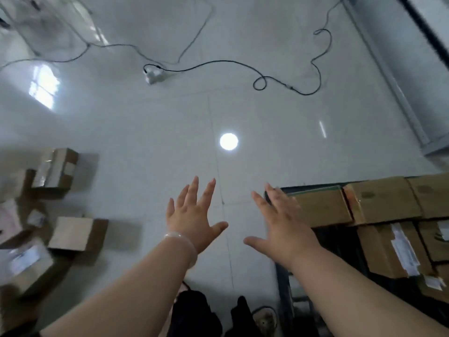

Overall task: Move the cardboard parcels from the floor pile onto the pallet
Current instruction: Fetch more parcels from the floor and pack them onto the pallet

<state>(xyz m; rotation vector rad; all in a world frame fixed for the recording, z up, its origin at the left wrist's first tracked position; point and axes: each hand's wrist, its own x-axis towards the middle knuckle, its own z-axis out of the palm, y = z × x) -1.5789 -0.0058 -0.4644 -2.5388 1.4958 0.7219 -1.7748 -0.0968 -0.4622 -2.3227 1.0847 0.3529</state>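
Both hands — left hand (pixel 194 215), right hand (pixel 281 224) — hover spread and empty over the floor (pixel 145 132). Parcels (pixel 75 233) lie left; pallet (pixel 313 233) with boxes (pixel 381 198) right.

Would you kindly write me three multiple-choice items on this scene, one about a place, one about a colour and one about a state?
1. Where do the loose parcels on the floor lie?
A) on the person's left
B) on the person's right
C) straight ahead by the wall

2. What colour is the looped cable?
A) red
B) black
C) yellow

3. What state are the left hand and right hand in?
A) both grip a parcel
B) one holds tape
C) both open, holding nothing

Answers:
1 A, they are scattered at the left edge, while the pallet is on the right.
2 B, it runs dark across the pale floor.
3 C, the fingers are spread over bare floor.
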